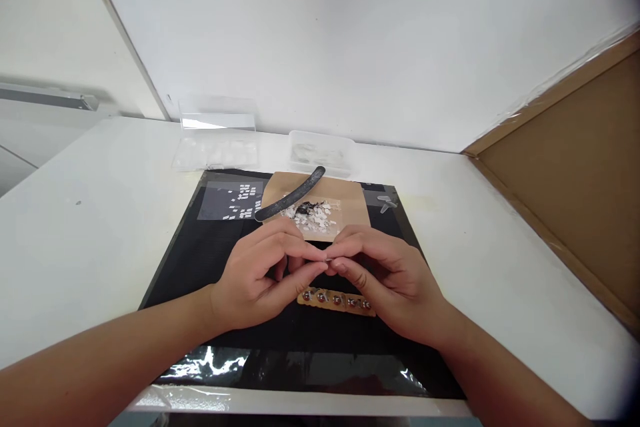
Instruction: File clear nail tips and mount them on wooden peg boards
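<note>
Left hand (pixel 270 275) and right hand (pixel 400 283) meet, fingertips pinching a tiny, mostly hidden piece (pixel 329 259). Brown studded strip (pixel 329 305) lies nearby on black mat (pixel 285 340).

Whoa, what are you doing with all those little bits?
Someone's left hand and right hand are pinching a tiny thing, too small to make out. A shiny strip lies near them on the black mat. Beyond, a curved file lies across a brown card, next to white scraps.
</note>
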`<state>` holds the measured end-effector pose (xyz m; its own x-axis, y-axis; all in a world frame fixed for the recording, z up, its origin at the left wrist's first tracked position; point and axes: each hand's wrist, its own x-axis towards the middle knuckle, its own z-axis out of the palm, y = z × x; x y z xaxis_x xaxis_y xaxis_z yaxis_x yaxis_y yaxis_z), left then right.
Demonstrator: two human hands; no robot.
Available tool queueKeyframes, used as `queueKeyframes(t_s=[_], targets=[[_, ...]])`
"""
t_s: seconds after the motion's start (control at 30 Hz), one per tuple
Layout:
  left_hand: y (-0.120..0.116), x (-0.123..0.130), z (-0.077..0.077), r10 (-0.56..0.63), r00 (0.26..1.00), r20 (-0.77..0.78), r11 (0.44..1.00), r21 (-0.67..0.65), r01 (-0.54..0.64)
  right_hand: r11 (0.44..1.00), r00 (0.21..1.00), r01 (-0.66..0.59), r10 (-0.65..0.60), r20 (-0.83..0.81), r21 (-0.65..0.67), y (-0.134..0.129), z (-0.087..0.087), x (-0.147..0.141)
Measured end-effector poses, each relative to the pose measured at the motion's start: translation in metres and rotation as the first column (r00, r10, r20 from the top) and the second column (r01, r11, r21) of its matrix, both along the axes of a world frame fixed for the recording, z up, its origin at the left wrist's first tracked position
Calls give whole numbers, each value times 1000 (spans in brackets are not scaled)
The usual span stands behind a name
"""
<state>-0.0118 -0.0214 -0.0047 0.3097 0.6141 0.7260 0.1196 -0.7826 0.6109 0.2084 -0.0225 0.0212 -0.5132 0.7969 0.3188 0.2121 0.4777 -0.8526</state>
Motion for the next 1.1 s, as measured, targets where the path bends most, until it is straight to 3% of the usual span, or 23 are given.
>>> queueKeyframes(t_s=[0.13, 0.3, 0.5, 0.63, 0.73, 0.8, 0.97, 1.1], targets=[[-1, 0, -1, 18, 1000, 19, 999, -51, -17, 998, 999, 23, -24, -24, -66, -1, -3, 0], [-3, 1, 1, 31, 999, -10, 1000, 2, -31, 997, 997, 74, -74, -32, -2, -1, -5, -2], [-4, 2, -2, 89, 996, 0, 994, -63, -89, 987, 985, 158, -158, -64, -7, -1, -10, -4], [-9, 5, -3, 92, 994, 52, 963, -257, -75, 985, 982, 172, -173, -79, -12, -2, -12, -7], [-14, 9, -3, 100, 987, 125, 877, -480, -28, 976, 971, 207, -213, -107, -63, -3, -10, -9], [-17, 11, -3, 99, 983, 154, 839, -544, 1, 967, 964, 210, -229, -132, -143, -3, -9, -10], [-18, 9, -3, 99, 988, 119, 870, -492, -28, 925, 944, 187, -262, -200, -330, -1, -6, -10], [-11, 3, 0, 134, 990, 35, 931, -346, -114, 902, 928, 197, -298, -224, -383, 1, -7, -9]])
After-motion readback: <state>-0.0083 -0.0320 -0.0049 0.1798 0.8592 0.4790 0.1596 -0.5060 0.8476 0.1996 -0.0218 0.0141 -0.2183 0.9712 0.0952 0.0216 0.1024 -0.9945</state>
